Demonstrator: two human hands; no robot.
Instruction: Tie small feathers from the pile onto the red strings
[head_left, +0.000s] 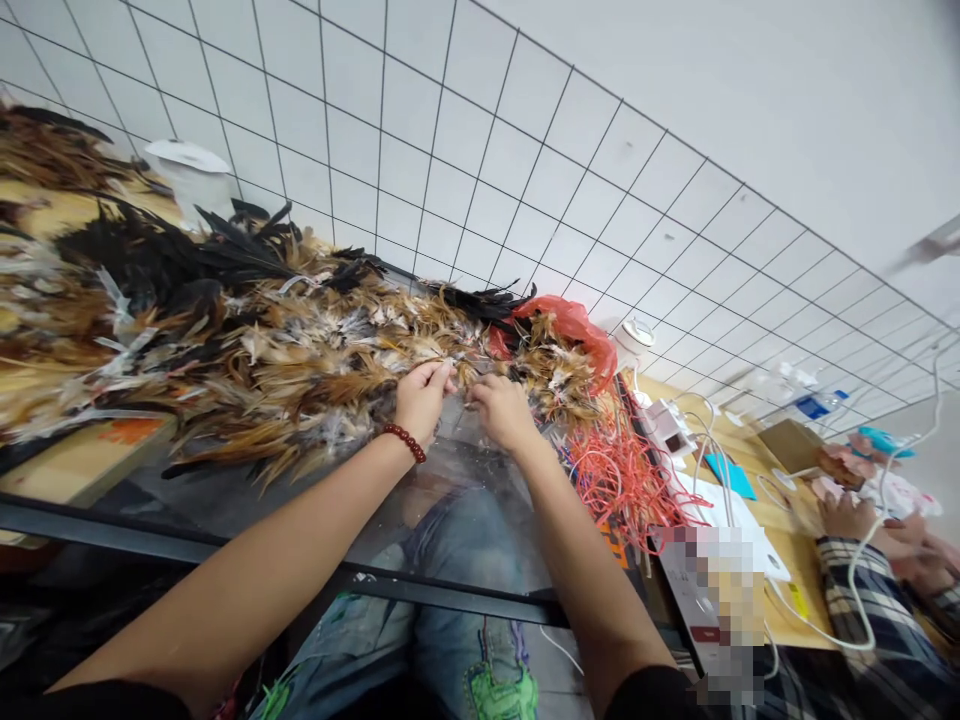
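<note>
Both of my hands work close together at the near edge of a long pile of brown, white and black feathers. A beaded bracelet is on the wrist of my left hand, whose thumb and forefinger are pinched together; what they hold is too small to make out. Just to its right, my right hand has its fingers curled in towards the left fingertips, and whatever lies between them is hidden. Beneath the hands is a dark glass tabletop. Red cords lie in a tangle right of my right hand.
Behind the feathers are a red plastic bag and a wire grid against the wall. White cables cross the wooden table at right, where another person's plaid sleeve and hands show. A white container stands back left.
</note>
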